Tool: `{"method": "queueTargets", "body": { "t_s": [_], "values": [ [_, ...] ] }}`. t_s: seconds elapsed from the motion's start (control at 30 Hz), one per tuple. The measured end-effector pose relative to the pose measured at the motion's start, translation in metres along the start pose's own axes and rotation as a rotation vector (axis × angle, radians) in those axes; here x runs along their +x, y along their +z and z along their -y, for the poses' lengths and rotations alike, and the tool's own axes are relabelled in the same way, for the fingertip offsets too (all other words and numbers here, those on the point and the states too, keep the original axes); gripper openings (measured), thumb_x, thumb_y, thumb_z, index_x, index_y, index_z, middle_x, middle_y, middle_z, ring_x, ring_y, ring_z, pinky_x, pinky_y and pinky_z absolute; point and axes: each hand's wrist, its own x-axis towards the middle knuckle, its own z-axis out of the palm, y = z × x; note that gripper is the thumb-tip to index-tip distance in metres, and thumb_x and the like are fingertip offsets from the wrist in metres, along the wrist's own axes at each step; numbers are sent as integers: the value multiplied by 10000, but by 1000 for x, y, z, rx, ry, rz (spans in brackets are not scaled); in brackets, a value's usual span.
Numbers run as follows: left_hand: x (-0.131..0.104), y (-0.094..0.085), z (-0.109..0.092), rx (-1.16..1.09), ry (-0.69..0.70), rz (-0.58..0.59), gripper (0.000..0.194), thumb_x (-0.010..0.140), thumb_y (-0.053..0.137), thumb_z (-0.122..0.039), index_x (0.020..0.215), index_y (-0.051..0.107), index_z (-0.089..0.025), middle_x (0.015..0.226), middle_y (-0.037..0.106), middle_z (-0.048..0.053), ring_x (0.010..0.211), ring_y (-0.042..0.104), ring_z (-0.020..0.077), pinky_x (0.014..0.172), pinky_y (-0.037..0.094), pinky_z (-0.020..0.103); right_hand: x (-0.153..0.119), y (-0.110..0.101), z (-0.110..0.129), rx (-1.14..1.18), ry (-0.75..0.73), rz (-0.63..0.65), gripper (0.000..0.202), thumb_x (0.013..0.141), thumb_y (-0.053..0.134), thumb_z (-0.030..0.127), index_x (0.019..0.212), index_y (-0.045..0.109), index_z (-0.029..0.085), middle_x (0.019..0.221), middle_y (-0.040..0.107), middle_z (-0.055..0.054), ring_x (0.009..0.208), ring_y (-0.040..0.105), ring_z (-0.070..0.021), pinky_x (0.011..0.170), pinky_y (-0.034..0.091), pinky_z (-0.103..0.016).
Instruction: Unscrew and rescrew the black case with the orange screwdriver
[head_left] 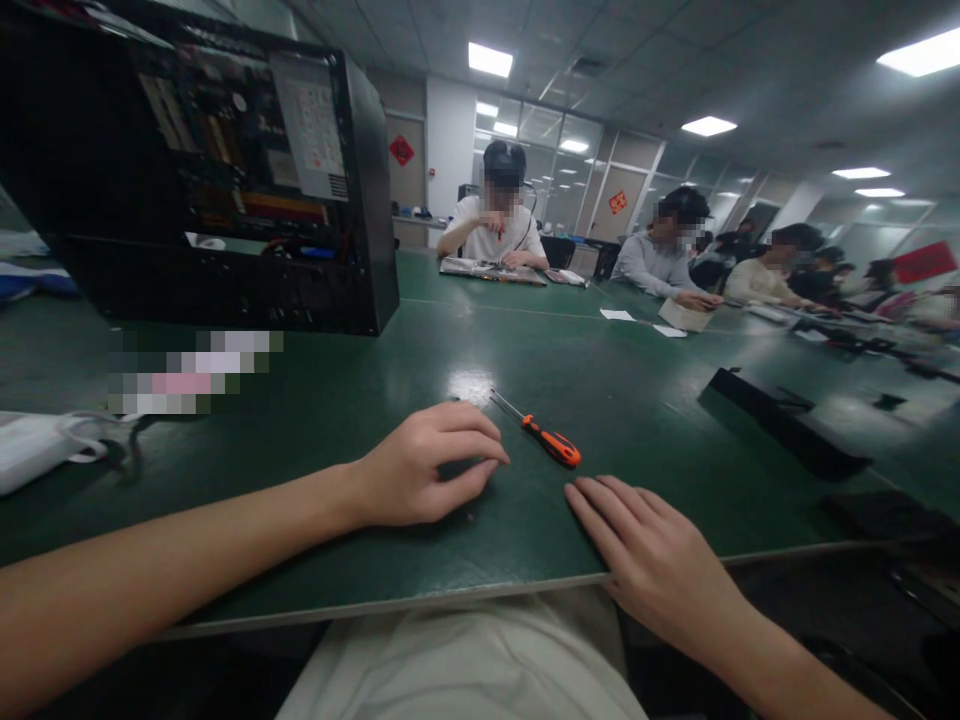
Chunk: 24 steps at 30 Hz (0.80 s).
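Observation:
An orange and black screwdriver [553,442] lies on the green tabletop, its metal shaft pointing away and to the left. Just left of it my left hand [442,462] rests on the table, fingers loosely bent, with a gap between thumb and forefinger and nothing in it. My right hand [645,530] lies over the near table edge, fingers stretched out and empty, the tips a little short of the screwdriver's handle. Neither hand touches the screwdriver. At the far left stands an open black computer case [367,200], its circuit boards and a labelled power supply showing inside.
A black panel-like part [787,425] lies at the right. On the left are a white adapter-like box [34,450] with a cable and a blurred-out item. Across the green table [465,560] one person works over a flat metal part [487,271]; several others sit further right.

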Motion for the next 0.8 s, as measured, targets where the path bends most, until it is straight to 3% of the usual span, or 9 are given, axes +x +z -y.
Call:
{"method": "queueTargets", "body": {
  "t_s": [0.17,0.47,0.67,0.8],
  "values": [
    [0,2,1,-38,-111,-41,172,953,612,-102,997,769,-155,952,753,82,898,722,181,822,590,282,-13,4,3,-153,-51,-79,441,932,446,71,1303,659,-36,1334,687,-255,1190,701,-385,960,638,-450],
    [0,1,-2,-105,-222,1,176,941,611,-79,970,772,-144,942,752,69,879,716,152,824,562,239,-15,6,11,-85,-26,-132,423,950,413,80,1304,609,-45,1313,690,-271,1195,695,-403,930,652,-474],
    [0,0,-3,-146,-246,30,177,938,608,-69,972,761,-152,928,742,58,866,703,143,806,549,231,-12,0,9,-81,-27,-153,419,962,370,83,1272,635,-15,1271,726,-226,1156,721,-366,909,639,-447],
    [0,-1,-6,-171,-246,54,194,937,595,-57,987,753,-158,925,734,53,867,690,142,812,542,236,-15,1,8,-111,-9,-173,417,972,355,60,1223,687,61,1235,763,-141,1132,738,-286,929,609,-389]
  ]
}}
